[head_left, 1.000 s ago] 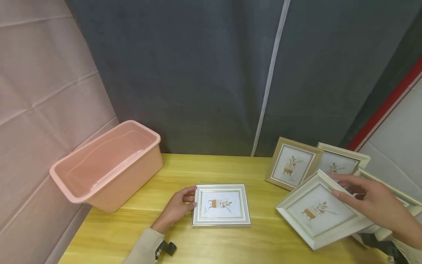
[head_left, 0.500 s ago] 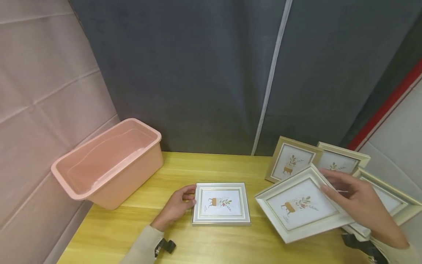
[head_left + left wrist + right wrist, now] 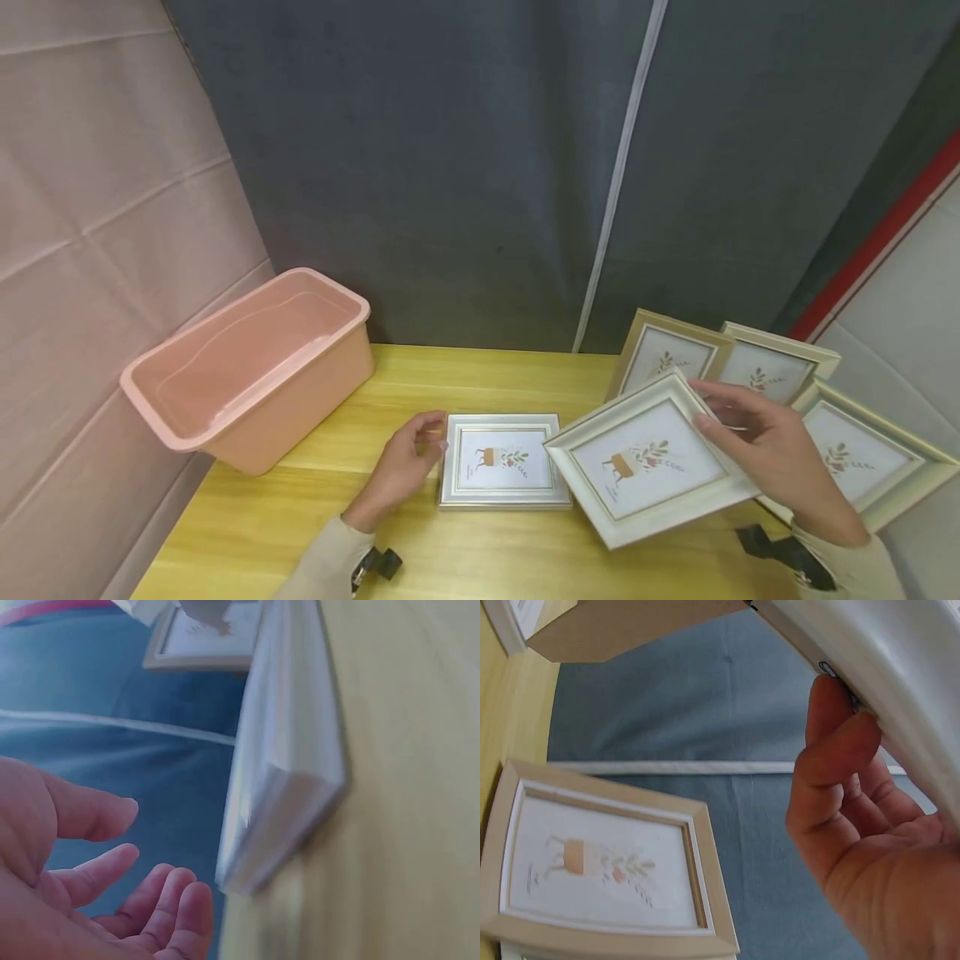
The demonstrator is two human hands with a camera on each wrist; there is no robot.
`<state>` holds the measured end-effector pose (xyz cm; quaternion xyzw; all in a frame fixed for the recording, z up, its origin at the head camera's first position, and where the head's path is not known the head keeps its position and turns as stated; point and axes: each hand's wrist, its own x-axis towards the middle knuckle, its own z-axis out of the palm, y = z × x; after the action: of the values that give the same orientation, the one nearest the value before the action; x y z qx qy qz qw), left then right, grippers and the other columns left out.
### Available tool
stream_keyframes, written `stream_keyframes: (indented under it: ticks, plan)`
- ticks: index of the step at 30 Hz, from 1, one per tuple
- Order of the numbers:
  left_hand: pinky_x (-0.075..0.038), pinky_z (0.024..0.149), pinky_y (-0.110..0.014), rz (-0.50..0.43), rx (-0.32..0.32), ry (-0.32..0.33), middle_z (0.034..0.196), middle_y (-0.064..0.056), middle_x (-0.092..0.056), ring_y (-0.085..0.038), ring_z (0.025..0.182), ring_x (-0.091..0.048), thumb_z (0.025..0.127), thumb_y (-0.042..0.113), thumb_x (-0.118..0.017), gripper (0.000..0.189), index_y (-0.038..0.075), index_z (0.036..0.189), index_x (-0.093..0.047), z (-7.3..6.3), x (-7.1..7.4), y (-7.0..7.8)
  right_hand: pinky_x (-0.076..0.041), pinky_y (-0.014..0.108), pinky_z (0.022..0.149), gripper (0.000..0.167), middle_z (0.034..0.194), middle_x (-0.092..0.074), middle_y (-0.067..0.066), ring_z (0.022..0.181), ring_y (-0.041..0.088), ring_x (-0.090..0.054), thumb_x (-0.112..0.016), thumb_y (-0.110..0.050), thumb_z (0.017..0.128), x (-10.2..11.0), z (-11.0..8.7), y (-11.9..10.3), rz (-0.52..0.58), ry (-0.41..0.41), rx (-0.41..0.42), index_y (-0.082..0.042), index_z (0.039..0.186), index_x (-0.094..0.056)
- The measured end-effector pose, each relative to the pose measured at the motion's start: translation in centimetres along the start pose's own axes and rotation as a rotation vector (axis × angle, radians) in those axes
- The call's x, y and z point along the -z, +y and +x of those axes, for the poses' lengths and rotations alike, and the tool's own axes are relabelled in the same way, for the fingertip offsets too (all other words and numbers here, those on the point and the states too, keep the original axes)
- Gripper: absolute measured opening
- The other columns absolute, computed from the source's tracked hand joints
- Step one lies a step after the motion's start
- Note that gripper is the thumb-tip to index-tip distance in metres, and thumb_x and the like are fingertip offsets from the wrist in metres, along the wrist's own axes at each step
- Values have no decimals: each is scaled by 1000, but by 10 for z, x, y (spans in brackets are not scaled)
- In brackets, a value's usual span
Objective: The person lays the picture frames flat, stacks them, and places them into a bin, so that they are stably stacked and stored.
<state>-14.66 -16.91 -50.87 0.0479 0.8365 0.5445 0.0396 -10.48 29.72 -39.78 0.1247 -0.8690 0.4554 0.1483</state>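
Note:
A white picture frame with a plant drawing is held tilted above the table by my right hand, fingers and thumb pinching its right edge. In the right wrist view, a brown stand flap juts out behind it. A second white frame lies flat, face up, in the middle of the table; a corner of the held frame overlaps its right side in the head view. My left hand is beside its left edge, fingers loosely curved. The left wrist view shows a gap between those fingers and the frame.
At the right, a tan frame, a cream frame and a gold-edged frame stand tilted back. A pink plastic tub stands at the left table edge. A grey curtain hangs behind the table.
My right hand has carried the white picture frame leftward, away from the standing frames and up to the flat one. My left hand has stayed almost where it was.

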Motion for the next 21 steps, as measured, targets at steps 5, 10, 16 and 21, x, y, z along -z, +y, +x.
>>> stream_keyframes:
  ticks: [5, 10, 16, 21]
  plan:
    - [-54, 101, -44, -19, -44, -39, 141, -12, -64, -25, 121, -62, 103, 14, -69, 43, 18, 145, -62, -7, -4, 24, -61, 22, 62, 45, 115, -71, -29, 86, -1, -75, -75, 3, 95, -10, 2, -6, 32, 19, 40, -4, 138, -69]
    - [-54, 98, -34, -50, -93, -137, 142, -4, -63, -22, 122, -61, 104, 23, -69, 42, 23, 146, -60, -12, -13, 45, -61, 28, 57, 44, 110, -76, -22, 80, 7, -78, -72, 7, 95, -22, 6, -12, 115, 10, 72, -2, 137, -69]
    - [-52, 105, -28, -146, -175, -231, 147, -7, -60, -29, 132, -57, 108, 28, -63, 47, 14, 151, -54, -11, -21, 61, -61, 28, 57, 43, 108, -77, -21, 76, 9, -77, -72, 8, 94, -41, 12, -17, 152, 6, 107, -1, 135, -69]
    - [-50, 110, -27, -229, -223, -316, 154, -13, -55, -36, 142, -50, 111, 28, -55, 50, 5, 155, -49, -3, -23, 69, -61, 32, 54, 38, 110, -76, -18, 75, 12, -77, -68, 6, 98, -58, 17, -18, 239, -66, 123, -1, 136, -69]
